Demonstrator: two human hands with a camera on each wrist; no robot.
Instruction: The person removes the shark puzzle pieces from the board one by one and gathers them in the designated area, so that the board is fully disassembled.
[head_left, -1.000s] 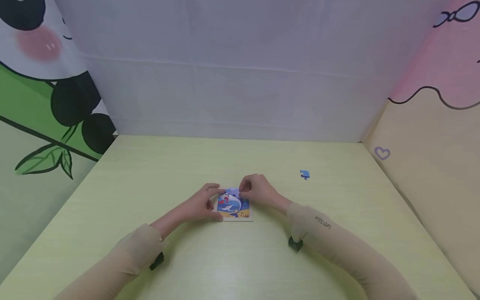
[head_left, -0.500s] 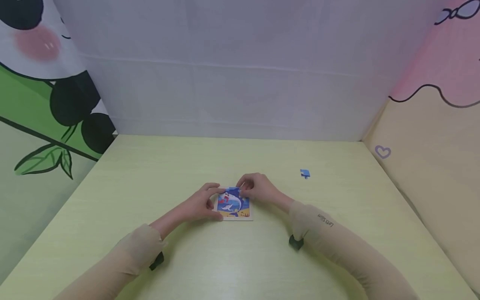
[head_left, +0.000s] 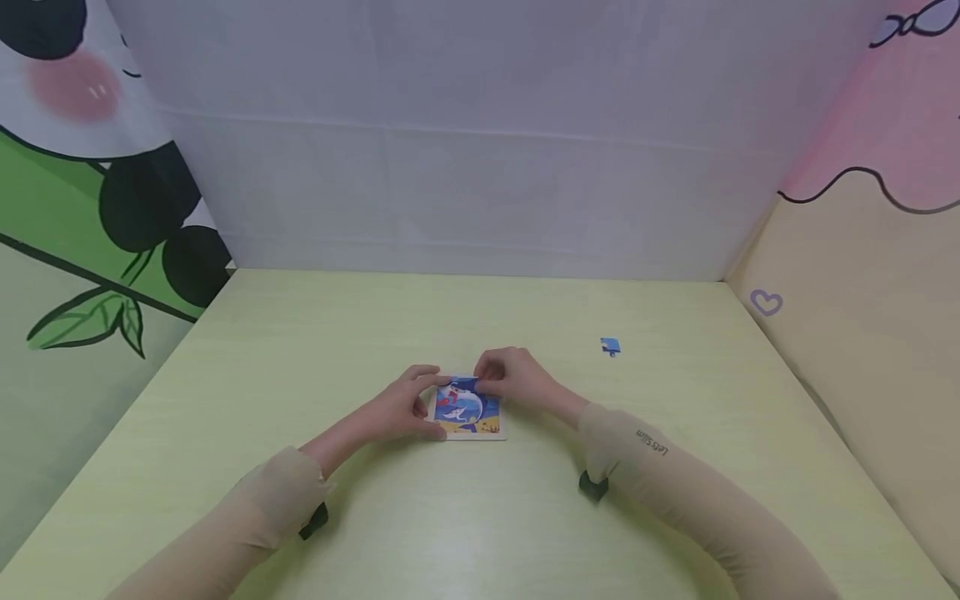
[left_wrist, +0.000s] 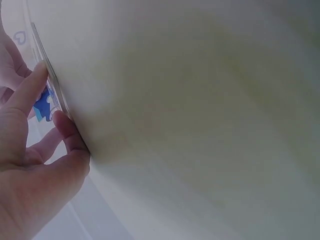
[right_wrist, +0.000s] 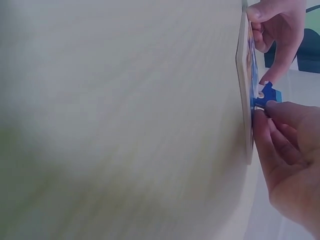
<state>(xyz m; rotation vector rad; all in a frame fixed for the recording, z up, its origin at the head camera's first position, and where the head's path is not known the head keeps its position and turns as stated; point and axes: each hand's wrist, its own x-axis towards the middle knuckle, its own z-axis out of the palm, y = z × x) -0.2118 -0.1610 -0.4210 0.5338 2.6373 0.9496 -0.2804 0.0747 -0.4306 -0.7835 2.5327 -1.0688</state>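
Observation:
A small square jigsaw puzzle board (head_left: 480, 439) with a pale rim and a whale picture lies on the table. My left hand (head_left: 399, 407) grips its left side, thumb at the near corner and index finger towards the far one. At the far edge, my right hand (head_left: 521, 379) pinches a blue puzzle piece (right_wrist: 270, 94) between thumb and fingers. In the right wrist view the piece stands tilted up from the board, its lower edge right at the picture. Fingers cover part of the board's far right corner in the head view.
One loose blue puzzle piece (head_left: 611, 346) lies on the table (head_left: 360, 325) farther back to the right. A pale cloth wall (head_left: 480, 200) rises behind the table, with printed panels at left and right.
The pinched piece has tipped and come down lower at the board's far edge, with small shifts of my right fingers. My left hand and the loose piece have stayed in place.

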